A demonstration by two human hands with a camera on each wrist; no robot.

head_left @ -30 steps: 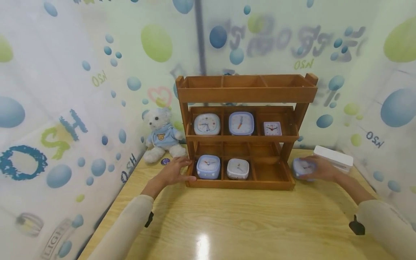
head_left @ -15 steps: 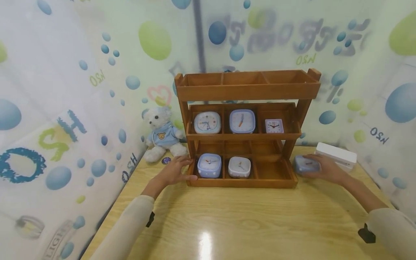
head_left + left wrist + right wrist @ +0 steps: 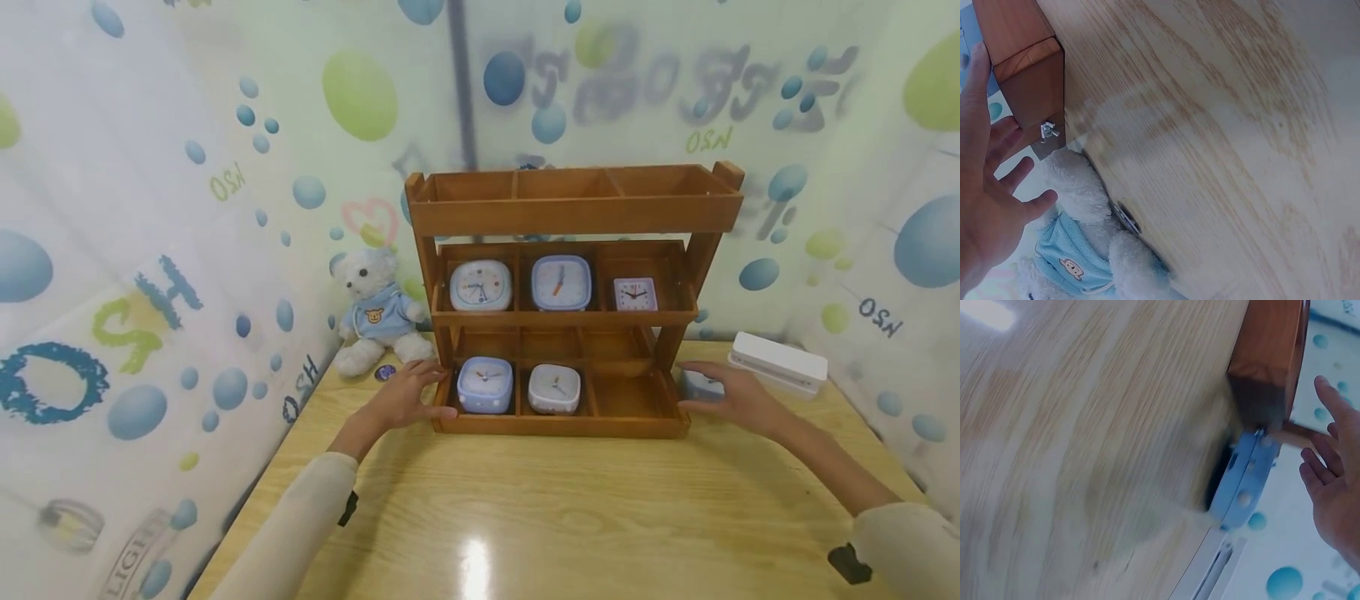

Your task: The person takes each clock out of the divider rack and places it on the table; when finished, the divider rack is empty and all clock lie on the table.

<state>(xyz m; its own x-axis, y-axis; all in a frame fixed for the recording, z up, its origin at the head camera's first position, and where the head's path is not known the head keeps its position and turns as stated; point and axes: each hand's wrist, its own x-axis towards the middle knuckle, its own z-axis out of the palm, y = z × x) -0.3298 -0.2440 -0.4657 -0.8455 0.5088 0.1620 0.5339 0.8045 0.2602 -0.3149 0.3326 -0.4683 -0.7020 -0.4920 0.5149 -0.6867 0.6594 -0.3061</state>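
A three-tier brown wooden rack (image 3: 573,218) stands on the table. My left hand (image 3: 397,398) is at the left end of its bottom tier, fingers spread, thumb by the front corner. On the other side, my right hand (image 3: 746,402) hovers around a blue alarm clock (image 3: 1244,478) that stands beside the rack's right end; in the right wrist view the fingers are extended and apart from the clock. The bottom tier holds a blue clock (image 3: 485,385) and a white clock (image 3: 554,388). Above sit a pale clock (image 3: 481,286), a blue-rimmed clock (image 3: 561,283) and a small lilac clock (image 3: 635,294).
A white teddy bear in a blue hoodie (image 3: 378,312) sits left of the rack, with a small dark round disc (image 3: 385,372) near its feet. A long white box (image 3: 778,363) lies behind my right hand. Patterned fabric walls enclose the wooden table (image 3: 525,517).
The right hand has let go of the blue alarm clock beside the rack, and its fingers have spread and moved slightly left. The left hand stays at the rack's left end.
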